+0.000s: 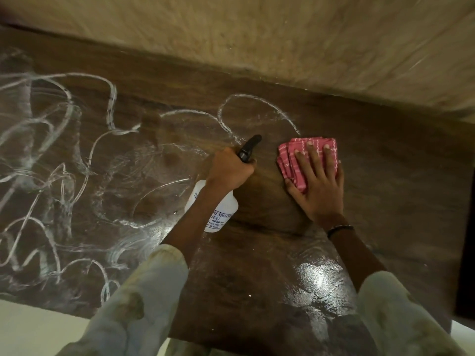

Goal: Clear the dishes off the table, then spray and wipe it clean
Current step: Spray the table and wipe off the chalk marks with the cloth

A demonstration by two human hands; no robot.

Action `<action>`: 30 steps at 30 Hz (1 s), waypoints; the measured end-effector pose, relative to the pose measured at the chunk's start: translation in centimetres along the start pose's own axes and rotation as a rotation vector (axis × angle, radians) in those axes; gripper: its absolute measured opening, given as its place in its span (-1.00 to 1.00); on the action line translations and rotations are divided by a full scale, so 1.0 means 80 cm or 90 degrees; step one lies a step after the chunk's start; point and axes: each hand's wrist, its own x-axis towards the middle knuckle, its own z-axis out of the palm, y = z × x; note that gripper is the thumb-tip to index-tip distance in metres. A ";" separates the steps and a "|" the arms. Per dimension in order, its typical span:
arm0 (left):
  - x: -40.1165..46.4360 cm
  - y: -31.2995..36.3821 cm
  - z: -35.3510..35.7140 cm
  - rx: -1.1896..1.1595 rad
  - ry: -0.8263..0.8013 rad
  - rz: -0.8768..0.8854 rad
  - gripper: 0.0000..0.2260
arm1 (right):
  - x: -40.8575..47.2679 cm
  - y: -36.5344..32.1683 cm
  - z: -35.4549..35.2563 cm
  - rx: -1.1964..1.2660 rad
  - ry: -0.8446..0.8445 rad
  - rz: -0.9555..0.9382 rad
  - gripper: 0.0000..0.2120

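A dark wooden table [385,176] fills the view, streaked with white soapy swirls [59,155] over its left half. My left hand [231,168] grips the neck of a white spray bottle [218,206] with a black nozzle [248,147] that points away from me. My right hand [318,186] lies flat, fingers spread, pressing a folded pink patterned cloth [295,160] onto the table just right of the bottle. No dishes are in view.
A beige wall [282,42] runs along the table's far edge. A wet glossy patch [318,286] shines near my right forearm. Pale floor [38,330] shows below the table's near edge at the left.
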 end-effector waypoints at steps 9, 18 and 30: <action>0.009 -0.014 -0.029 -0.021 -0.010 0.029 -0.82 | 0.132 -0.041 -0.020 0.040 0.020 0.078 -0.28; 0.015 -0.018 -0.063 -0.060 0.008 0.037 -0.88 | 0.086 -0.055 -0.002 -0.020 0.004 -0.208 -0.33; 0.035 -0.055 -0.098 -0.075 0.039 -0.015 -0.84 | 0.181 -0.101 -0.022 0.043 0.013 -0.008 -0.30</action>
